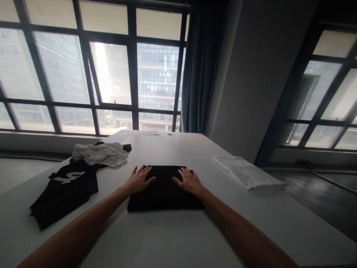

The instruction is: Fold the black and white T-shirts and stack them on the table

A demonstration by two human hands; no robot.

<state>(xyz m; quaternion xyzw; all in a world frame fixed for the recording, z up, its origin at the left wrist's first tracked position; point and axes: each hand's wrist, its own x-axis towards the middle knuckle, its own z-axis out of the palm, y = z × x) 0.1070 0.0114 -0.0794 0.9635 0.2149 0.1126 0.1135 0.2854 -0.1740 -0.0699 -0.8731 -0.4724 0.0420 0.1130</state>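
Observation:
A black folded garment (167,195) lies flat on the white table in front of me, shaped into a neat rectangle. On its left side rests my left hand (139,180), palm down with the fingers spread. My right hand (189,181) lies flat on the garment's right side, its fingers also apart. Both hands touch the cloth from above, and neither grips it. The kind of garment cannot be made out.
The white table (164,238) stretches toward the windows. To the left lie a black T-shirt with a white print (67,190) and a crumpled white garment (100,154). A folded white cloth (248,173) sits near the right edge. Behind hangs a blue curtain (200,70).

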